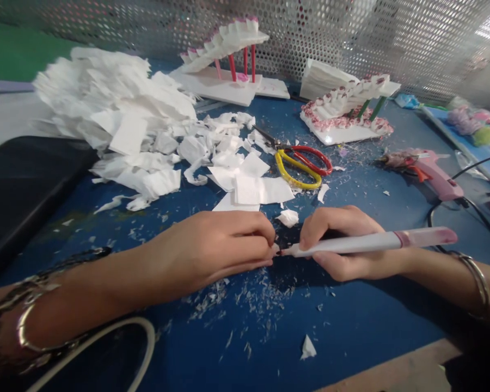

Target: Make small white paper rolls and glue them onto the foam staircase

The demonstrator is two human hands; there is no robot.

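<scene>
My right hand (347,245) is closed around a white marker (351,243) with a pinkish-red end, its dark red tip pointing left. That tip meets a tiny pale piece at the fingertips of my left hand (224,245), which is pinched shut on it. Most of the small piece is hidden by my fingers, though it looks like white paper tinted pink. Just beyond the hands lie a crumpled paper bit (288,218) and several cut white paper pieces (253,188). Scissors (302,166) with one yellow and one red handle rest behind them.
A heap of white paper (118,103) fills the back left beside a black flat object (28,190). Two small stair models (224,43) (347,109) stand near the perforated metal screen (286,49). A pink glue gun (436,174) with a black cord lies right. Paper scraps litter the blue table (269,337).
</scene>
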